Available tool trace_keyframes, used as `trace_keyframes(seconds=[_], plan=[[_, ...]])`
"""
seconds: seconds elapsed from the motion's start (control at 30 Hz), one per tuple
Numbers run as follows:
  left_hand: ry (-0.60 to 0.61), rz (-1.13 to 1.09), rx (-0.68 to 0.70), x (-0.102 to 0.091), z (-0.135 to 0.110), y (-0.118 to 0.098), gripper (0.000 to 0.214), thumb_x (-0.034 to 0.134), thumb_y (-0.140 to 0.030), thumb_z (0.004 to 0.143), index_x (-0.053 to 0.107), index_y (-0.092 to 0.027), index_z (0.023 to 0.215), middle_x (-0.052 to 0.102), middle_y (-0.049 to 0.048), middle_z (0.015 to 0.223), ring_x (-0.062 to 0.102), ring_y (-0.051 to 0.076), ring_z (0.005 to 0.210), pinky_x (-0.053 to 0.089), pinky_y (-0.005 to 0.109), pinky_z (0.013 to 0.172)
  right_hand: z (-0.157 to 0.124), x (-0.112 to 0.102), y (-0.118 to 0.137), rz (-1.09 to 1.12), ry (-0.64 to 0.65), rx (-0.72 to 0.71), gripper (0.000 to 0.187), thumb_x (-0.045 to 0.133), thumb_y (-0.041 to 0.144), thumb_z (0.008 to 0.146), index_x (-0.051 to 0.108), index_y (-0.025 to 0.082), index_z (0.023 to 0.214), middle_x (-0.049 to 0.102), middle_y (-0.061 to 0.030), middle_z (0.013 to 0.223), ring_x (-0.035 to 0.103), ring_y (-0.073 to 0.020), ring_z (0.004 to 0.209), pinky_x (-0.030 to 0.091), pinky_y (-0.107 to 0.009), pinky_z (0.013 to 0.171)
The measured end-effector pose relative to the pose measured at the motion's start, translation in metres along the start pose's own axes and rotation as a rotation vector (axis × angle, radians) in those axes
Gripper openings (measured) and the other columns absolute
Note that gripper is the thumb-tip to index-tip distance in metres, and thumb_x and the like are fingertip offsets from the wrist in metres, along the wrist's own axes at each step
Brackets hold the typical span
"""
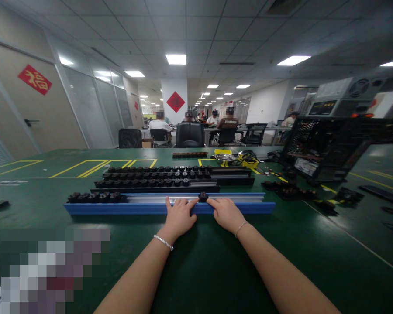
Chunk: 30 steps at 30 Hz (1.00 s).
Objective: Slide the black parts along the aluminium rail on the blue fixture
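Note:
A long blue rail [134, 209] with a silver channel lies across the green table in front of me. Several round black pieces [94, 197] sit in its left end. Farther right, one small black block [203, 197] stands in the channel between my hands. My left hand [180, 214] rests over the rail's near wall, its index fingertip at the block's left side. From the other side, my right hand [227, 213] has its index fingertip against the block, with the other fingers curled. Both hands pinch the block between them; its exact kind is too small to make out.
Behind lie dark rails [153, 189] holding several black pieces. A metal bowl [225, 158], a yellow tray [249, 163] and cables are at the back. An open computer case [327, 148] stands at right, near loose black parts [291, 191]. People sit at distant desks.

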<state>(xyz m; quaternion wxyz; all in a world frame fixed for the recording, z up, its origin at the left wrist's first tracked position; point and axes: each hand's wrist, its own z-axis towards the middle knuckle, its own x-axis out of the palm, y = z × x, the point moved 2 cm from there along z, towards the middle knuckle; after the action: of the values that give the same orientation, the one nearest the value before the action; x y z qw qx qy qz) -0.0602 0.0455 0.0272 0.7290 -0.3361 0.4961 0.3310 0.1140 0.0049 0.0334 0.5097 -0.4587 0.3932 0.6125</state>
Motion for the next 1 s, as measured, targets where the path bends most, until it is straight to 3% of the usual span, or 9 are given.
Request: trace_keyframes(seconds=[0.8,1.0], plan=[[-0.028,0.008,0.019,0.0041,0.0010,0.0019,0.052,0.047,-0.035,0.079,0.040,-0.041,0.130,0.059,0.0010,0.110,0.047,0.025,0.112,-0.001,0.068,0.104,-0.0011,-0.0007,-0.0048,-0.028,-0.020,0.009,0.036,0.046,0.021,0.080,0.056,0.024,0.115,0.066,-0.0055,0.101,0.057,-0.0200,0.096,0.036,-0.031,0.086],[0.022,0.047,-0.005,0.0012,0.0001,0.0000,0.052,0.046,-0.036,0.080,0.038,-0.041,0.132,0.058,0.0007,0.113,0.045,0.024,0.115,-0.002,0.066,0.105,-0.0010,-0.0013,-0.0084,-0.005,-0.024,0.008,0.033,0.051,0.026,0.081,0.057,0.024,0.113,0.066,-0.0050,0.101,0.058,-0.0203,0.095,0.037,-0.031,0.085]])
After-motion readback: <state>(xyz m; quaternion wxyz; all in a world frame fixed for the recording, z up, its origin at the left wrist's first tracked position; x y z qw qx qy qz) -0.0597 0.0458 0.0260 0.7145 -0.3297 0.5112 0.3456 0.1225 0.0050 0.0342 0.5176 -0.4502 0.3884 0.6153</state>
